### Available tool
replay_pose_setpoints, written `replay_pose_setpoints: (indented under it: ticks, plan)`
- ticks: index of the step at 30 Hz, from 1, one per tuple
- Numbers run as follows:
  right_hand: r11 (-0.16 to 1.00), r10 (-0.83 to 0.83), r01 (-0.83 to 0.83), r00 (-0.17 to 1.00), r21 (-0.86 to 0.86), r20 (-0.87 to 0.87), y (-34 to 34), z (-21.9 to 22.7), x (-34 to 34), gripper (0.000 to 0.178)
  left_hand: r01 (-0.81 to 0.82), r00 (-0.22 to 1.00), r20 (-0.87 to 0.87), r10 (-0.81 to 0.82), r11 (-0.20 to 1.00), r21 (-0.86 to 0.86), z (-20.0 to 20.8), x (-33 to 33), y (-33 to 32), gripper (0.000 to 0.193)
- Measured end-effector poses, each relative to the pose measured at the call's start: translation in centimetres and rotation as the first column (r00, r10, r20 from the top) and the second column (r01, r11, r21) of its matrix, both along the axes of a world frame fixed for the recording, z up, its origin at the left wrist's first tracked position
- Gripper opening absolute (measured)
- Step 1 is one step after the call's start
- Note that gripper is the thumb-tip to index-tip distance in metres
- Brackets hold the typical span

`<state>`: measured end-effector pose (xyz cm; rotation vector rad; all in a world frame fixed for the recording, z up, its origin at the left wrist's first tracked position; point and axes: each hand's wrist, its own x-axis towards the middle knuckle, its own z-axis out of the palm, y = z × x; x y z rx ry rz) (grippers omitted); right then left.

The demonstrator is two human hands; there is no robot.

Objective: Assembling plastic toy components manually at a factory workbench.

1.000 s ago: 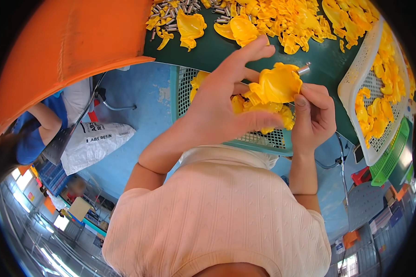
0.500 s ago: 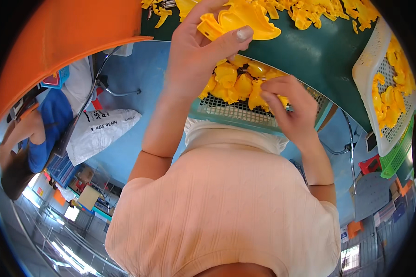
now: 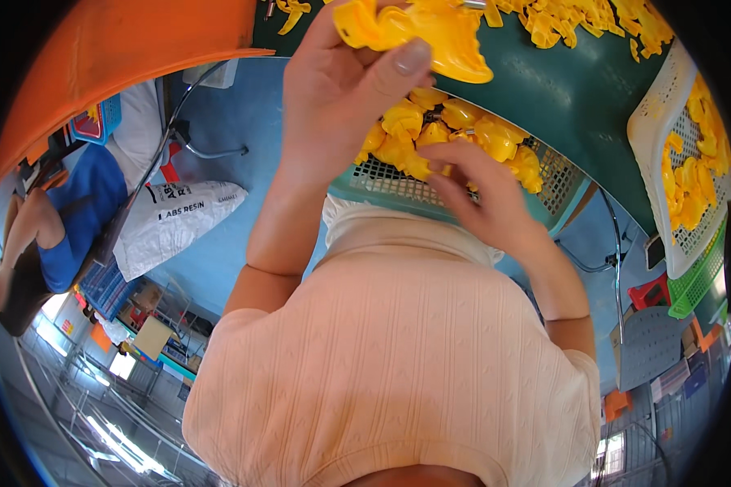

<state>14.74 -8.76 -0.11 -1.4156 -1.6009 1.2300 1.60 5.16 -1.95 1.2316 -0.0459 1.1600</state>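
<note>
My left hand [image 3: 333, 105] is raised over the table's near edge, its thumb pressed on a yellow moulded plastic part [image 3: 455, 53] with a curved, shell-like shape. A small metal pin [image 3: 473, 3] shows at that part's upper edge, cut by the picture's top. Below it, a green mesh basket [image 3: 560, 174] is heaped with similar yellow parts [image 3: 499, 138], some with metal pins among them. Over the front of this heap is my right hand [image 3: 483, 191], fingers half bent and apart from the thumb. I see nothing held in it, though its fingertips overlap the parts.
Loose yellow pieces [image 3: 560, 18] lie along the far side of the dark green tabletop [image 3: 560, 101]. At right stands a white perforated basket [image 3: 648, 101] of yellow parts. An orange panel [image 3: 130, 57] fills the upper left; beyond it are a white sack [image 3: 179, 215] and a seated person in blue [image 3: 85, 203].
My right hand has moved left across the basket, uncovering parts at its right side. My left hand has shifted slightly left, and the yellow part in it has turned.
</note>
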Motion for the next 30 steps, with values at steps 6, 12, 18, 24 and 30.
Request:
replay_pose_setpoints:
  ticks: [6, 12, 18, 24, 30]
  plan:
    - [0.742, -0.436, 0.578, 0.801, 0.341, -0.410, 0.1, 3.5, 5.1, 0.034, -0.166, 0.830, -0.546, -0.118, 0.881, -0.443, 5.2, -1.2, -2.5, 0.040]
    - [0.849, -0.217, 0.387, 0.877, 0.360, -0.429, 2.6, 2.9, 5.2, 0.017, 0.110, 0.831, -0.365, -0.419, 0.768, -0.631, 6.4, -0.7, -4.1, 0.047]
    - [0.908, -0.247, 0.393, 0.780, 0.144, -0.574, 2.5, 2.5, 5.6, 0.021, 0.139, 0.824, -0.334, -0.458, 0.735, -0.664, 6.7, -0.4, -4.3, 0.046]
    - [0.888, -0.403, 0.455, 0.708, -0.062, -0.580, 2.7, 3.5, 5.1, 0.029, 0.123, 0.780, -0.405, -0.478, 0.750, -0.650, 6.9, -0.2, -4.5, 0.045]
    - [0.834, -0.497, 0.548, 0.688, -0.070, -0.530, 3.1, 3.8, 4.7, 0.025, 0.025, 0.850, -0.374, -0.370, 0.738, -0.674, 6.0, 0.6, -5.2, 0.043]
